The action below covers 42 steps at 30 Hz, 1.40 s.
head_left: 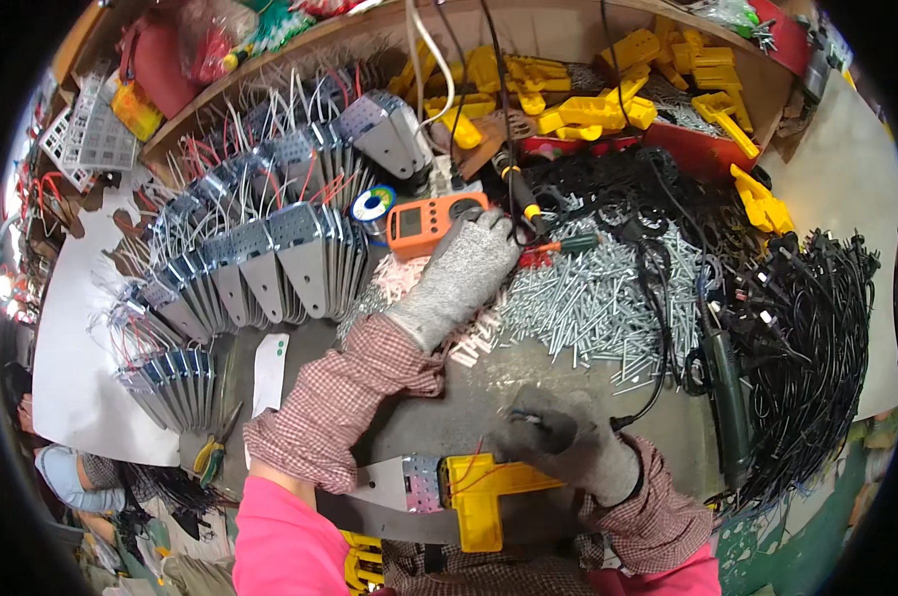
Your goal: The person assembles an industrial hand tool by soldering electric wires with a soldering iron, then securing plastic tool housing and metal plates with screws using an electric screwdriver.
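Note:
My left hand [473, 260], in a grey knit glove, reaches over the lower right edge of an orange multimeter [419, 228]. Its fingers bend downward and their tips are hidden, so their grip is unclear. Beside them lies a screwdriver with a green handle [578, 243]. Close to me, my gloved right hand [568, 437] is curled over something dark that I cannot make out; a black cord runs up to it. Below that hand lies a yellow plastic housing [477, 507], with thin red wires and a perforated metal plate [421, 484] at its left end.
Rows of grey metal plates with wires [300, 253] fill the left. Loose screws [598, 298] and pale pink pieces [469, 348] cover the middle. Black cables [807, 368] and a dark cylindrical tool [727, 407] are on the right. Yellow housings [598, 114] lie at the back.

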{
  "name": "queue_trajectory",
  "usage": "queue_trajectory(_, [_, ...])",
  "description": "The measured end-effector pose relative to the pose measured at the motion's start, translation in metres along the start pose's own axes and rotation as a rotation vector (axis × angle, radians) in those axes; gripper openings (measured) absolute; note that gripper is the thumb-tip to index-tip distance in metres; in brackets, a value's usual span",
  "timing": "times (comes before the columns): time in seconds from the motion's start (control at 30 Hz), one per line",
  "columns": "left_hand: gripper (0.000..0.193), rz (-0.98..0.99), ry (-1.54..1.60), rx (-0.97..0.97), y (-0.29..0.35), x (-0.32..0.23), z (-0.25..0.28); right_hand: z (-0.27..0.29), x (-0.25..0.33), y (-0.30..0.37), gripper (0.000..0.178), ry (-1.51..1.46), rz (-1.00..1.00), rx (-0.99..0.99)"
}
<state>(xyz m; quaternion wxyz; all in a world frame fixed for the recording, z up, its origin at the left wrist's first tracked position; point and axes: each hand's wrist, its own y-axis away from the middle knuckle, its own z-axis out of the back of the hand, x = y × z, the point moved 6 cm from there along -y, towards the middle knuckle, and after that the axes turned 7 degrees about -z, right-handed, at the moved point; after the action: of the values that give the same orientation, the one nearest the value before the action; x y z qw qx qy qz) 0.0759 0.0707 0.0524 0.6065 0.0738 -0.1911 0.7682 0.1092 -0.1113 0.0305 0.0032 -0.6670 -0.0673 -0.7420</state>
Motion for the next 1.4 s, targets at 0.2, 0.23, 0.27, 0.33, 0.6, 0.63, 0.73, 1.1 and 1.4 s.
queue_trajectory(0.2, [0.028,-0.128,0.069,0.07,0.005,0.005,-0.019,0.001,-0.003,-0.005,0.03,0.46,0.062,-0.029])
queue_trajectory(0.23, [0.026,-0.164,0.074,-0.03,0.002,0.008,-0.01,0.001,-0.013,-0.002,0.03,0.493,0.17,-0.123])
queue_trajectory(0.27, [0.024,-0.2,0.079,-0.131,0.0,0.008,-0.002,0.002,-0.014,0.002,0.031,0.525,0.279,-0.218])
queue_trajectory(0.33, [0.026,-0.125,0.098,-0.107,0.003,0.009,0.005,0.007,-0.011,-0.013,0.034,0.121,-0.082,-0.094])
queue_trajectory(0.6, [0.044,-0.332,0.048,-0.041,0.056,-0.031,0.029,0.016,-0.04,-0.033,0.046,-0.666,-0.468,0.042])
queue_trajectory(0.63, [0.046,-0.438,0.046,-0.079,0.073,-0.05,0.043,0.013,-0.035,-0.037,0.038,-0.679,-0.501,0.086])
queue_trajectory(0.73, [0.043,-0.672,-0.249,-0.241,0.12,-0.094,0.073,0.026,-0.049,-0.048,0.031,-0.654,-0.261,-0.006])
queue_trajectory(1.1, [0.037,-0.495,0.031,-0.168,0.143,-0.092,0.074,0.019,-0.019,-0.034,0.028,-0.428,-0.23,-0.11])
queue_trajectory(1.4, [0.024,0.845,2.028,-0.198,0.127,-0.078,0.034,0.016,0.009,-0.016,0.018,0.329,0.163,-0.393])
